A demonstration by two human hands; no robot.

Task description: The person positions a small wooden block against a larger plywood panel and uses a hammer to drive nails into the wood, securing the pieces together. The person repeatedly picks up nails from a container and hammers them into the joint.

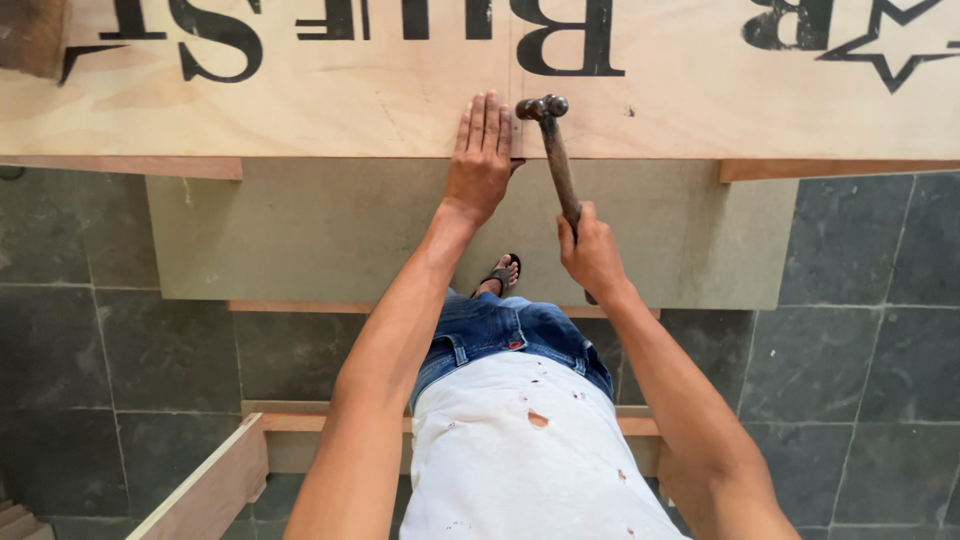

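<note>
My left hand (479,160) lies flat, fingers together, on the near edge of a pale plywood panel (300,110) with large black stencilled lettering and a star. My right hand (592,252) grips the handle of a metal ball-peen hammer (553,150). Its head rests on the plywood just right of my left fingertips, beside a thin seam in the panel. The hammer shaft slants down from the head to my fist.
Below the plywood a grey board (300,235) lies on the dark stone tile floor (100,350). Wooden frame rails (215,480) run at lower left and behind my legs. My sandalled foot (502,275) stands on the grey board.
</note>
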